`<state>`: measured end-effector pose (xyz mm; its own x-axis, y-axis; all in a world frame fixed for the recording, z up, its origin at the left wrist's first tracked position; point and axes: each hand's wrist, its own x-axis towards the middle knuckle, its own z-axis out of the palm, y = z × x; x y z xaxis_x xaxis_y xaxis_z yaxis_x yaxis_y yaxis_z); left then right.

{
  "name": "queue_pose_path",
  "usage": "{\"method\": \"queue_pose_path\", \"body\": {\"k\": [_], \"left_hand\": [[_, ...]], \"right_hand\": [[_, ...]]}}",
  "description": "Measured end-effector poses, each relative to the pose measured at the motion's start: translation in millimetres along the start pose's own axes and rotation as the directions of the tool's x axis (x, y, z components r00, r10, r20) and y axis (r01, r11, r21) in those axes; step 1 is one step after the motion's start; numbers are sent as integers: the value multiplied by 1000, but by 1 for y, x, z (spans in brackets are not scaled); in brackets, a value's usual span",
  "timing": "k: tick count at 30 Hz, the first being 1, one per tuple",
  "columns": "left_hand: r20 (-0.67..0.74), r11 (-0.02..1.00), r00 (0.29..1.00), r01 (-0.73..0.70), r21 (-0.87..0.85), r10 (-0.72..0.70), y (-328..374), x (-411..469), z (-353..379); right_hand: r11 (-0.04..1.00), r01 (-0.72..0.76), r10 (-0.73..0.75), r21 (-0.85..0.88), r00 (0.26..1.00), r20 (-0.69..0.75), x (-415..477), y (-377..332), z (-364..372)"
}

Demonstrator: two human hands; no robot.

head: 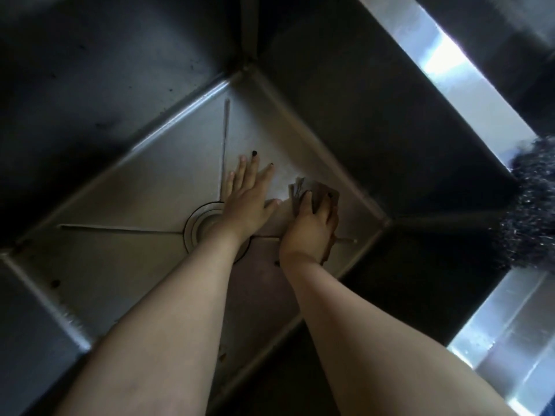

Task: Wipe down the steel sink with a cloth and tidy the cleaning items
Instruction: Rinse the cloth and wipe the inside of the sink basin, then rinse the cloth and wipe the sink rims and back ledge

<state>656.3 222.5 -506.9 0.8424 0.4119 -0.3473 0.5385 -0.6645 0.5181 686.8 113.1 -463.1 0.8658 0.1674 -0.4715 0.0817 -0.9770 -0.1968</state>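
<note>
Both hands down on the sink floor, forearms reaching in from the near edge. Right hand curled narrow around a folded cloth, pressing it flat onto the steel, just right of the drain. Left hand empty, fingers spread wide, palm flat on the floor beside the cloth, thumb nearly touching it; prob bracing.

Cloth looks thin, soft, light, bunched in folds w/ edges fanning out past the fingertips. Likely damp but can't tell. No stiffness, so it'll crumple or slip out under a loose grip; best held as now, palm on top w/ fingers hooked over the far edge, pressure downward. Steel floor smooth, creased toward the drain, prob slick if wet.

Farther out: dark sink walls meeting at the far corner, some spots on the left wall. Steel-wool scrubber sits up on the rim at right, well apart from the hands. Springy, light, scratchy; pinch anywhere to tidy.
</note>
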Motion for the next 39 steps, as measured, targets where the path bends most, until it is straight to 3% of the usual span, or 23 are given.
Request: {"method": "queue_pose_path", "body": {"k": [3,6,9,11,14,22,29,35,39], "left_hand": [[-42,998,999,2,-65,-5,-3,-7,-12],[-122,988,989,60,-142,-78,-7,-23,-24],[-167,961,964,167,-223,-206,-8,-45,-38],[-187,939,952,182,-292,-243,-2,-60,-50],[-247,920,938,142,-364,-242,9,-84,-72],[-417,847,835,105,-521,-360,45,-153,-122],[-473,710,733,19,-704,-488,86,-197,-144],[-509,647,646,-30,-762,-569,130,-215,-143],[-531,628,544,-10,-779,-650,158,-221,-132]], "right_hand": [[1000,2,-2,8,1000,-31,0,2,-5],[986,-33,38,161,999,-27,1,4,-11],[957,3,-22,291,998,60,1,2,-26],[885,-41,-36,463,987,155,-5,-5,-40],[678,-199,-21,707,957,289,-25,-17,-63],[577,-114,-218,809,933,287,-55,-15,-120],[384,-251,-348,889,852,391,-62,-7,-169],[440,-183,-484,879,776,404,-46,-9,-206],[497,-117,-583,860,689,430,-33,-11,-225]]}}
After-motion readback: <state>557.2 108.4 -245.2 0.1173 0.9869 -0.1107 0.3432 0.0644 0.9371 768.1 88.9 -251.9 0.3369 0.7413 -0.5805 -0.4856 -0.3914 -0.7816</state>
